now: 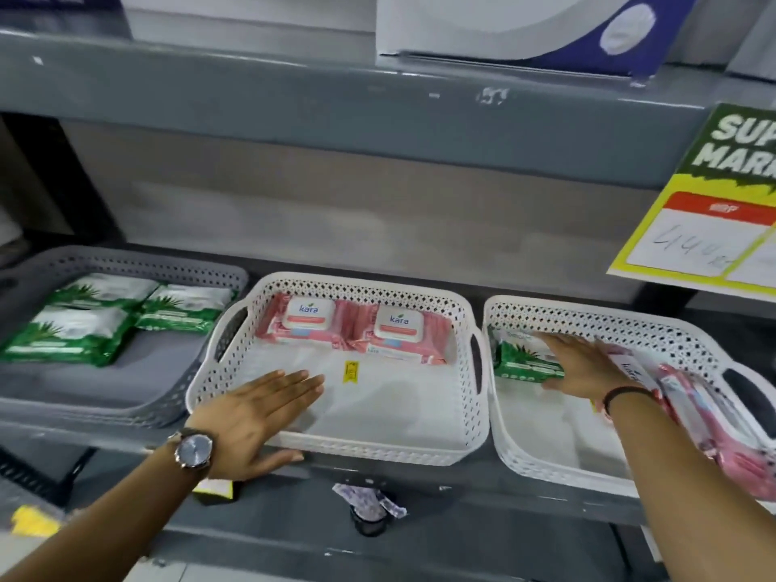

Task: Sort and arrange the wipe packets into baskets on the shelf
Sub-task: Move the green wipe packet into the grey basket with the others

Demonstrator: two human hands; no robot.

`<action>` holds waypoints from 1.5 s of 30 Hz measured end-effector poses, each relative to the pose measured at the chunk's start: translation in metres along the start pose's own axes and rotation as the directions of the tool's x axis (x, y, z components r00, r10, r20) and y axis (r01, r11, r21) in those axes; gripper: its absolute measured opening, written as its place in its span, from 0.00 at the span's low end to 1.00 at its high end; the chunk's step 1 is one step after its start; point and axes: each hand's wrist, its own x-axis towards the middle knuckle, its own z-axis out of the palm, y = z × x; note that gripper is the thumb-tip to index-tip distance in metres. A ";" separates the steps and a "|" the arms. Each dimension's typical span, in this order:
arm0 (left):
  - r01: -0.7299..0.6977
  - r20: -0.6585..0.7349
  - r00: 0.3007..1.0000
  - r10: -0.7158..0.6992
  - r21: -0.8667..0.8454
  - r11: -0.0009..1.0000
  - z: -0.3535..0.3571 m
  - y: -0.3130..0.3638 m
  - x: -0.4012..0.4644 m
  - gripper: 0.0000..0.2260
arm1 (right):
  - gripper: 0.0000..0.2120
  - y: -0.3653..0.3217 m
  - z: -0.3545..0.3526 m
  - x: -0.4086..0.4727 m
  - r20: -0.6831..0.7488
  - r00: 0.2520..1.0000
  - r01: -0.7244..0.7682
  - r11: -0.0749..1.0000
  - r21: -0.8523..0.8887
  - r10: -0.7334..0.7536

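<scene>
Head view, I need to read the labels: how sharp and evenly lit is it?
Head view: the pink packets in the middle basket read clearly; the green packets look smeared; shelf lines bow from the wide lens; light is soft, without glare.

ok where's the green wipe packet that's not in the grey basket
In the head view it lies at the back-left of the right white basket, under the right hand, left of the pink packets: green packet.
</scene>
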 end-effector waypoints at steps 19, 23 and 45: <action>0.255 0.003 0.967 -0.255 0.015 0.967 -0.030 -0.117 -0.116 0.29 | 0.36 -0.269 -0.108 0.013 -0.492 0.807 0.495 0.829 0.260 -0.327; 0.261 0.046 0.964 -0.262 0.028 0.965 -0.025 -0.142 -0.153 0.28 | 0.36 -0.389 -0.091 0.031 -0.477 0.751 0.612 0.752 0.244 -0.457; 0.266 0.018 0.964 -0.265 -0.032 0.964 -0.015 -0.127 -0.153 0.26 | 0.25 -0.428 -0.057 0.037 -0.372 0.735 0.621 0.783 0.031 -0.567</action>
